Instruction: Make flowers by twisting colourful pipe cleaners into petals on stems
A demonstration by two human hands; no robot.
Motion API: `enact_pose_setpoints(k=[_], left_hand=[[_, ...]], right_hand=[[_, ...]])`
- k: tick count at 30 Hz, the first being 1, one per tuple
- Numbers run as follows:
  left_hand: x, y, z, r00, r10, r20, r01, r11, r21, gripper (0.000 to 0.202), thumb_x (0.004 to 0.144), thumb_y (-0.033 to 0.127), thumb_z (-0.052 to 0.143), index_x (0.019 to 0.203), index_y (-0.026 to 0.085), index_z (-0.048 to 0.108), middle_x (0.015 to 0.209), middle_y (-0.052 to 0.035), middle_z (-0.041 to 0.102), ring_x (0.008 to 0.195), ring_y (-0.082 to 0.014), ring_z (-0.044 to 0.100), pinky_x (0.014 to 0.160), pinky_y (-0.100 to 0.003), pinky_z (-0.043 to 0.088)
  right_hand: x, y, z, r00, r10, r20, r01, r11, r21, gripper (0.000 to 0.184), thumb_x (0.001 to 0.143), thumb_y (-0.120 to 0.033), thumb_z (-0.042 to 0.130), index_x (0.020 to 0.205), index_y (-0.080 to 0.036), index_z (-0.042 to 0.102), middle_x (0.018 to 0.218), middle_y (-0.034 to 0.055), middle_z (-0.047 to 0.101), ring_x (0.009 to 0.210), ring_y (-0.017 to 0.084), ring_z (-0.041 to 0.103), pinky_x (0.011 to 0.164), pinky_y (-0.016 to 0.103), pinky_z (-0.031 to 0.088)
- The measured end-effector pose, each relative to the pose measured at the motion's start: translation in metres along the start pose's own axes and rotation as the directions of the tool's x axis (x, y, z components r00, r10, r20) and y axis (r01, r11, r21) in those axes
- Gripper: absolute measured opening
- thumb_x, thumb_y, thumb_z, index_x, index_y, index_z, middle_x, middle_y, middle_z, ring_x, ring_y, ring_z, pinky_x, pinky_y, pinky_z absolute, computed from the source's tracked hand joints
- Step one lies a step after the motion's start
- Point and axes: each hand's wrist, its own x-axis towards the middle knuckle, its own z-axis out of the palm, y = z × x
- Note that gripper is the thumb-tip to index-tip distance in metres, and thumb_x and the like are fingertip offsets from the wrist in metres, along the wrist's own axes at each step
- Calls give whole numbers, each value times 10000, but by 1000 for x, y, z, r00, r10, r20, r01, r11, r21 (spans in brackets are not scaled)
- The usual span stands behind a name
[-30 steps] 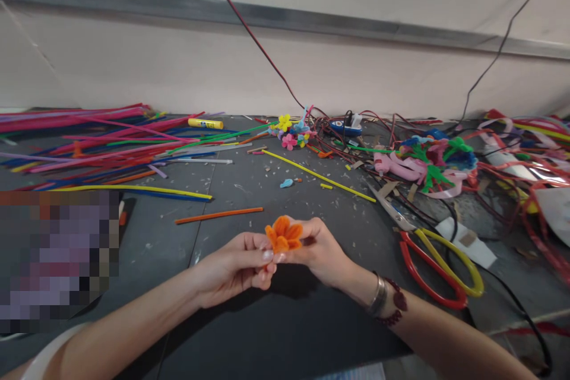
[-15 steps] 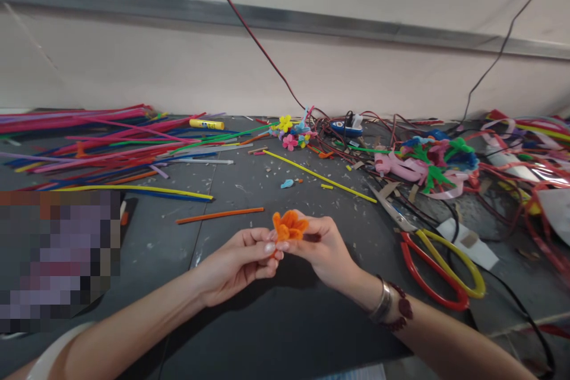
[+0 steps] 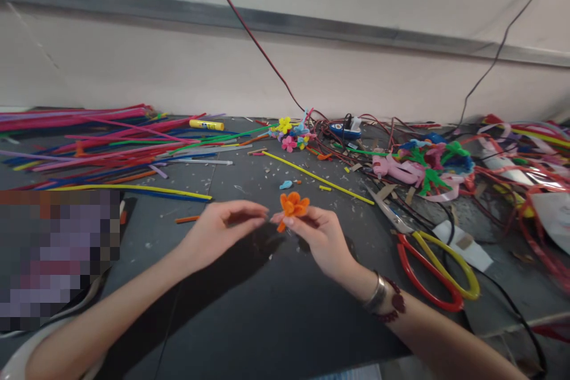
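An orange pipe-cleaner flower [image 3: 294,205] with several looped petals is pinched between the thumb and fingers of my right hand [image 3: 323,237]. A short orange stem shows below its petals. My left hand [image 3: 227,228] is off the flower, just to its left, with thumb and fingers apart and nothing between them. Behind the left hand lies an orange pipe cleaner [image 3: 187,219], partly hidden by that hand. A yellow pipe cleaner [image 3: 318,177] lies on the table beyond the flower.
Large scissors [image 3: 436,267] with red and yellow handles lie to the right. Many coloured pipe cleaners [image 3: 111,142] spread across the back left, near a yellow glue stick [image 3: 206,124]. Small finished flowers [image 3: 289,133], a glue gun [image 3: 396,169] and tangled wires sit at the back.
My left hand has let go of the orange flower and moved left, its fingers opening. My right hand keeps the flower, now slightly higher and farther right.
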Motion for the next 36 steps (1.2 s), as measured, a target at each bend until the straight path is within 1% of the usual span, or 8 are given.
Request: enact_pose_setpoints(k=[2,4,8,11,14,17,29,36], left_hand=[[9,-3,-17,982,170,-88,-126,922,367,228,690,229,651,915,189,656,974,-72,624,901,-228,553,817,-327,391],[18,-10,-31,950,301,-76,-188,753,631,205,692,245,638,889,191,650,990,-80,597,927,-252,520,842,-356,354],[23,-19,-37,943,333,14,-216,577,788,100,766,241,534,729,179,602,834,-66,571,819,-231,509,756,-335,365],[15,-11,-24,945,326,-7,-225,667,711,104,788,234,506,722,178,565,760,-40,571,760,-196,516,703,-289,378],[3,3,-5,976,216,-24,-181,871,457,137,813,294,491,782,177,556,713,-7,584,650,-140,531,592,-219,400],[-5,10,9,988,151,-16,-141,955,262,143,796,290,526,778,168,600,723,3,615,652,-119,547,587,-190,413],[-9,2,18,972,163,-168,-131,974,184,141,725,266,618,676,139,652,646,-7,635,610,-121,556,572,-199,417],[-9,6,23,989,76,-126,-81,996,-34,134,724,228,627,629,136,649,623,-6,646,606,-105,551,579,-186,409]], right_hand=[[6,2,-5,999,12,-34,-12,1000,0,122,711,-300,647,709,-181,670,705,23,688,684,128,612,690,264,487],[10,7,-9,998,31,-46,-30,999,21,118,713,-288,649,708,-170,652,705,23,686,653,106,602,680,246,480],[15,16,-13,993,109,-43,-102,985,138,130,704,-274,659,704,-151,614,664,7,655,628,97,609,670,244,494],[15,19,-12,988,155,-17,-149,969,198,141,699,-267,662,712,-137,606,644,2,641,598,103,621,630,244,517],[13,22,-10,985,175,-6,-169,963,210,153,687,-270,672,717,-133,611,622,2,642,573,110,628,606,244,530],[11,25,-7,984,176,0,-173,963,205,153,662,-270,691,708,-139,629,613,-5,649,544,111,626,602,251,538],[2,16,3,995,96,14,-97,991,92,81,660,-242,685,649,-168,656,595,-14,654,533,110,607,579,247,513],[-1,17,7,989,117,91,-142,922,359,45,714,-197,656,698,-171,623,648,-23,636,563,74,575,586,200,472]])
